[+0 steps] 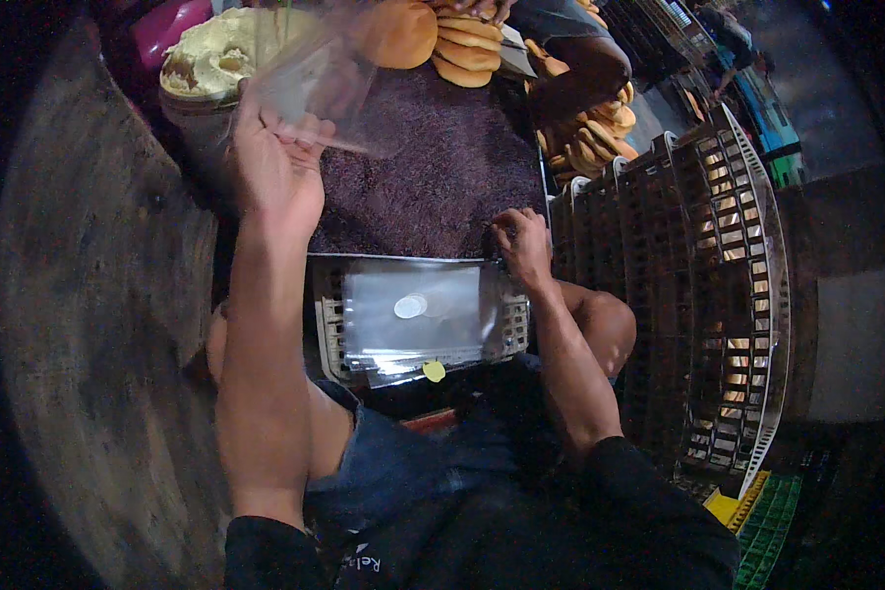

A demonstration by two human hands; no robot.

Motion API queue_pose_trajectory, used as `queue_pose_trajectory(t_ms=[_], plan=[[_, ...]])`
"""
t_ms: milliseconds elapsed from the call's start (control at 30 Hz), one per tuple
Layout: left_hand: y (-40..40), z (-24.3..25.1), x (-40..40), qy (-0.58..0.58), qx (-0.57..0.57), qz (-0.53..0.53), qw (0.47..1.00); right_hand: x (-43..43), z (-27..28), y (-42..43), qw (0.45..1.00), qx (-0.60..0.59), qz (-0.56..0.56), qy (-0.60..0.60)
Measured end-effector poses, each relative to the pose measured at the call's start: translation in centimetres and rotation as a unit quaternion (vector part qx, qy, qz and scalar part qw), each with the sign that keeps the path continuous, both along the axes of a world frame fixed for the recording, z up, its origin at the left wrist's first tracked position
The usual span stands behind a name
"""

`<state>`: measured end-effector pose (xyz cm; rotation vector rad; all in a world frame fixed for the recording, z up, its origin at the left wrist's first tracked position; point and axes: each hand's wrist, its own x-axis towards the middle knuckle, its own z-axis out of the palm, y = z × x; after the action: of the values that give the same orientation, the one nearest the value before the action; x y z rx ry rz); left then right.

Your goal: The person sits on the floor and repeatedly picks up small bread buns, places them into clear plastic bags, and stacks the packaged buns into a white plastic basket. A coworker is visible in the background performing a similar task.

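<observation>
A clear plastic bag [317,96], blurred by motion, is held up by my left hand [284,158] over the left part of a dark cloth-like work surface [428,169]. My right hand [523,240] rests at the near right corner of that surface with its fingers curled; whether it holds anything cannot be seen. Below lies a stack of clear plastic bags [450,295] on a pale plastic basket [332,332]. Behind my left hand stands a tub [199,110] heaped with pale yellow cream [221,44]. Round bread buns [468,55] are stacked at the far edge, partly under another person's hand [479,7].
Tall slotted plastic crates [664,221] stand close on the right, with many more buns [597,140] behind. A magenta object [166,29] is beside the tub. Another person's leg [590,66] is at the far right corner. A green crate [771,523] sits at lower right.
</observation>
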<state>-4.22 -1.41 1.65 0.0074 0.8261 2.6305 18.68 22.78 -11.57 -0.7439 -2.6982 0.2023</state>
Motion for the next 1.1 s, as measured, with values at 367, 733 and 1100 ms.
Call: queue_pose_trajectory(t_ms=[367,733,1100], plan=[[-0.1,1.3,0.7,-0.061,-0.047,0.053,0.996,-0.7,-0.6,0.1,0.980,-0.179,-0.074,0.052],[0.0,1.9,0.5,-0.023,-0.048,0.071,0.996,0.6,7.6,-0.8,0.739,-0.634,0.192,-0.124],[0.2,0.0,-0.3,0.037,-0.039,0.011,0.998,-2.9,0.5,-0.7,0.919,-0.139,0.214,-0.299]])
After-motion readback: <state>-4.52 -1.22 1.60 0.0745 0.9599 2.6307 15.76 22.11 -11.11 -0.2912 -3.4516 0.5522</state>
